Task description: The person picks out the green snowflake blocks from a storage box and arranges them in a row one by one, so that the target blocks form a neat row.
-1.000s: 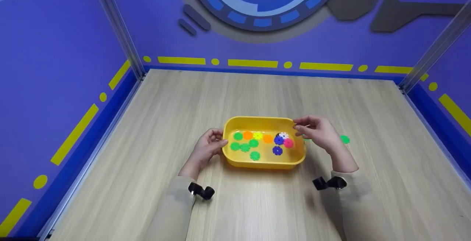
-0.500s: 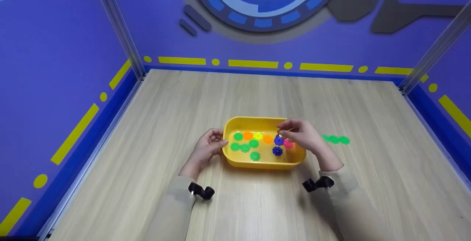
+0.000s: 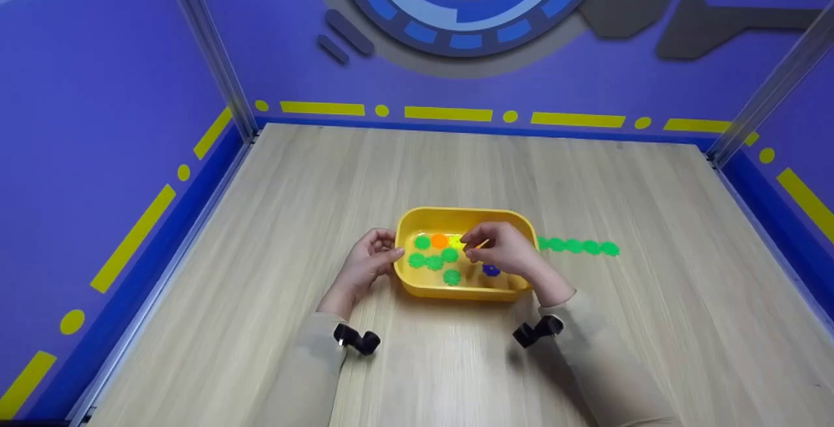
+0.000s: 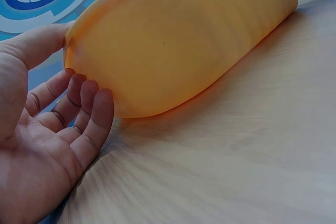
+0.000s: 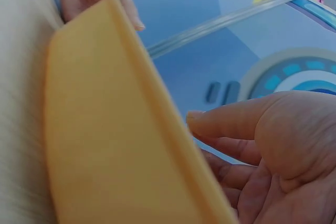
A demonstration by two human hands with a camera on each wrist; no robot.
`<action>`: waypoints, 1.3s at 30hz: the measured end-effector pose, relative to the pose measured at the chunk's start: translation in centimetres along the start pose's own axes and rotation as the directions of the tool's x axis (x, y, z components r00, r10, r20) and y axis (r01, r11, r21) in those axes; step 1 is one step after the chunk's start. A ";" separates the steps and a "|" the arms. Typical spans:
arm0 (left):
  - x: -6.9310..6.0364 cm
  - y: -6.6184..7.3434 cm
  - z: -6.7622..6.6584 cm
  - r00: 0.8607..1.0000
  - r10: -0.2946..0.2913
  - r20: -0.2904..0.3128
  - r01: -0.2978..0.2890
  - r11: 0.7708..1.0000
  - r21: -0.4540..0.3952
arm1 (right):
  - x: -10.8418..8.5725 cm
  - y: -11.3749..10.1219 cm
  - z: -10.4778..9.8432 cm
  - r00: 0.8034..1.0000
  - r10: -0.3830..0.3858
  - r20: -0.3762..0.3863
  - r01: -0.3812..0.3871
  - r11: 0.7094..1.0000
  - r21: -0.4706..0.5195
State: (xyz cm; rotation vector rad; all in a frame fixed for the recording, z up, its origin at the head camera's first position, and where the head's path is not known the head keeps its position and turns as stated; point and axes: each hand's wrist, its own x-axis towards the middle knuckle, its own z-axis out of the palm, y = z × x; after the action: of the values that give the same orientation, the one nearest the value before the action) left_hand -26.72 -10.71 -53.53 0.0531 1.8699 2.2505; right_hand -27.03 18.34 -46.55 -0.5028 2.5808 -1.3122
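Note:
A yellow plastic tub [image 3: 456, 293] stands on the table, with toothed plastic discs lying flat inside. My left hand [image 3: 371, 261] grips its left end, the thumb over the rim and the fingertips against the outer wall [image 4: 157, 51]. Over the tub's right half hovers my right hand [image 3: 502, 248], fingers bent and thumb apart from them, nothing visible between. Near its fingertips lie a yellow disc [image 3: 455, 242] and an orange disc [image 3: 439, 241]. Several green discs [image 3: 434, 262] fill the left half. Below the hand part of a blue disc [image 3: 490, 270] shows; other discs are hidden.
To the right of the tub, a straight row of several green discs [image 3: 573, 246] lies on the wooden table [image 3: 430, 375]. Blue panels [image 3: 456, 88] with yellow marks enclose the back and sides.
My right hand has moved left from the tub's right rim to above its middle, uncovering the green row. The left hand and the tub have stayed in place.

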 end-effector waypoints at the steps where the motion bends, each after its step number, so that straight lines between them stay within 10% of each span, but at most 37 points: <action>1: 0.0 0.0 0.0 1.000 0.000 0.000 0.000 1.000 -0.003 | 0.1 -0.1 0.3 1.000 -0.009 0.004 0.010 1.000 -0.023; 13: -0.1 0.0 0.1 1.000 0.011 0.006 -0.011 1.000 -0.007 | 0.9 -0.2 2.9 0.993 0.001 0.121 0.012 0.994 -0.113; 39: -0.1 0.1 0.0 1.000 0.016 0.012 -0.016 1.000 0.008 | 1.4 -0.4 4.3 0.991 0.027 0.131 0.021 0.936 -0.352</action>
State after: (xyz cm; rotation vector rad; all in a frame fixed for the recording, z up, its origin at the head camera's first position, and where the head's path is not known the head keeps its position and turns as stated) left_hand -26.62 -10.70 -53.39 0.0829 1.8788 2.2487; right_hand -26.76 14.35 -48.77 -0.6210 2.7064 -0.7793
